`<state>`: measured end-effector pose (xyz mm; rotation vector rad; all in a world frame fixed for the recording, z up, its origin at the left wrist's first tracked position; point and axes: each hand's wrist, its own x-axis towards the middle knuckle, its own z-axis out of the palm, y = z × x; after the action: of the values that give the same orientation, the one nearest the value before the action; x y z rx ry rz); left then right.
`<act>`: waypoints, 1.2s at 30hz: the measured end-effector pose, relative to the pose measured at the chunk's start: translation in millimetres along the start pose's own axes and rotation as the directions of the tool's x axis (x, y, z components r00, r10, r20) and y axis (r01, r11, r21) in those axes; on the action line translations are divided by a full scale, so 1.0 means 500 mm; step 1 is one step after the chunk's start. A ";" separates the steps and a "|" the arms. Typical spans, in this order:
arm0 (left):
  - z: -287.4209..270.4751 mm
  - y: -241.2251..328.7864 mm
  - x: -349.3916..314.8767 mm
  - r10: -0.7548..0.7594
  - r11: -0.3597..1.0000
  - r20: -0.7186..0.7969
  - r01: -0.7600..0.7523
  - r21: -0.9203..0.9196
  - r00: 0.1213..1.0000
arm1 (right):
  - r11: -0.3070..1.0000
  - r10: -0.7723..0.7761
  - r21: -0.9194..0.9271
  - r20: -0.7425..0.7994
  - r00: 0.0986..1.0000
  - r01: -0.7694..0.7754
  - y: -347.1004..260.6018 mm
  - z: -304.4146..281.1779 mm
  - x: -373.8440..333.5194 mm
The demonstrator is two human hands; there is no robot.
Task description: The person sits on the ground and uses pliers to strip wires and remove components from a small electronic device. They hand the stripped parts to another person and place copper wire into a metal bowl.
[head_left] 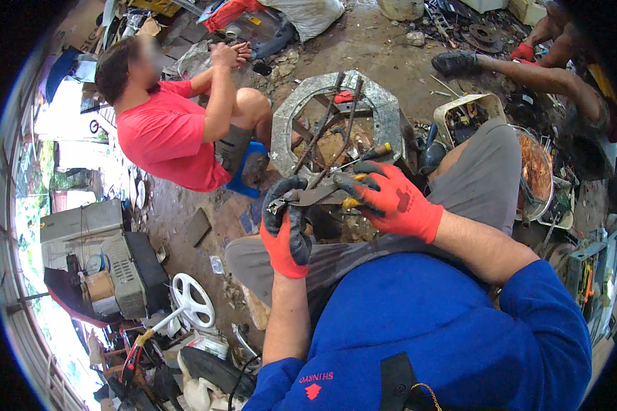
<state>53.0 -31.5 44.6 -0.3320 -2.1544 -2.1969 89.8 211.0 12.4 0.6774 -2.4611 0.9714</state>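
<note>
My left hand [285, 229], in a red glove with dark fingers, is closed around a small shiny metal piece [277, 205] whose kind I cannot make out. My right hand [399, 204], gloved alike, grips yellow-handled snips [319, 194]; their dark jaws reach left to the metal piece. Just beyond, a screwdriver [373, 152] with a yellow and black handle lies on the near side of an octagonal metal frame [281, 137]. Two rusty bars [317, 130] cross the frame's opening, and a small red object [343, 96] shows at its far side.
Across at the left a person in a red shirt [168, 133] sits on a blue stool [248, 171]. Another person's leg [528, 79] stretches in at far right. A square bin [445, 113] of scrap and a basket [548, 168] of copper-coloured pieces stand right. A white steering-wheel-shaped part [193, 300] lies left.
</note>
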 end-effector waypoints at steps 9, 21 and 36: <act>0.010 -0.008 -0.003 -0.052 0.993 -0.025 0.050 -0.103 0.998 | 0.999 0.033 -0.011 0.022 0.999 -0.033 0.002 0.005 0.001; -0.003 -0.023 -0.004 -0.064 0.997 0.094 0.068 -0.040 0.993 | 0.996 0.050 -0.084 0.109 0.993 -0.041 0.002 0.006 0.000; 0.042 -0.044 0.017 -0.437 0.831 -0.107 0.355 -0.428 0.893 | 0.968 0.163 -0.215 0.158 0.974 -0.127 -0.030 0.052 -0.011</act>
<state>43.0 -9.0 24.7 0.3618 -1.7788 -2.7508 97.6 184.5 -0.3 0.5389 -2.7501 0.7218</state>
